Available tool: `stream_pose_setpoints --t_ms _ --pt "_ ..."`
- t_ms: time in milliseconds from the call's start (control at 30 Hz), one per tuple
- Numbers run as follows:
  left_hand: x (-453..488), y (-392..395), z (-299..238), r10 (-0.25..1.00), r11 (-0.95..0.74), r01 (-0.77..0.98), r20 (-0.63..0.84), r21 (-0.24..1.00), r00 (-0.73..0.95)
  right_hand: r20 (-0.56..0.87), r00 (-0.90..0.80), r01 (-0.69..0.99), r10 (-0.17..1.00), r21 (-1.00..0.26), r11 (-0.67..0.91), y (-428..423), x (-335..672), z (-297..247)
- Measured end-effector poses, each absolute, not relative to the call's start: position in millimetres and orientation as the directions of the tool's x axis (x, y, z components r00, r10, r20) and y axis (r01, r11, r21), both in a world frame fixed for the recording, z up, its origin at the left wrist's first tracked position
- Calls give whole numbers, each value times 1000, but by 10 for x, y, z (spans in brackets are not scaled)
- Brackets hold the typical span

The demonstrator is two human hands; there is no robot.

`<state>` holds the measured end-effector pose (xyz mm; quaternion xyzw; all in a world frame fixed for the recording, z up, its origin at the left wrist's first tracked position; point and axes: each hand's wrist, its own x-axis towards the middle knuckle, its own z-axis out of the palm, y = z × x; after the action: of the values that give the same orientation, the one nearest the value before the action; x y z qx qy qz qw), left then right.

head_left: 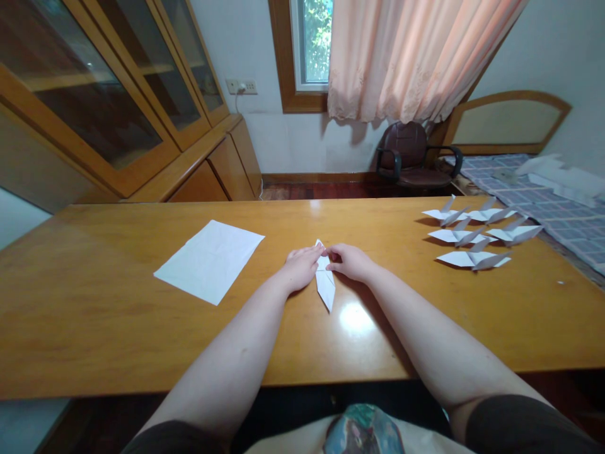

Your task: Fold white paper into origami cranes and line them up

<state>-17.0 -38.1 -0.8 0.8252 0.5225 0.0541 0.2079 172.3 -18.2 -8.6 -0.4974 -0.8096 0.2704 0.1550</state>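
A narrow piece of folded white paper point(326, 287) with pointed ends lies on the wooden table in front of me. My left hand point(302, 268) rests against its left side, fingers closed together and pressing over its upper part. From the right, my right hand point(350, 260) pinches the paper's edge between bent fingers and thumb. The fingers cover some of the folds near the top. To the left lies a flat, unfolded white paper sheet point(210, 261) with faint creases.
Several folded paper cranes point(466, 258) stand grouped at the table's right end. The wooden table point(118, 334) spans the view, its near edge close to my body. Beyond it are a brown armchair point(410, 154), a glass-door cabinet point(189, 135) and a bed point(558, 217).
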Motion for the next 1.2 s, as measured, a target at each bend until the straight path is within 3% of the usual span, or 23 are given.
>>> stream_pose_setpoints --t_ms 600,1000,1200 --pt "-136 -390 -86 899 -360 864 -118 353 423 -19 -470 706 882 -609 363 -178 1732 -79" --pt "-212 -402 -26 880 -337 831 -165 443 445 -20 -468 707 884 -609 360 -196 1722 -56" --pt "-209 -448 -24 966 -152 917 -141 370 217 46 -377 726 925 -606 326 -203 1742 -78"
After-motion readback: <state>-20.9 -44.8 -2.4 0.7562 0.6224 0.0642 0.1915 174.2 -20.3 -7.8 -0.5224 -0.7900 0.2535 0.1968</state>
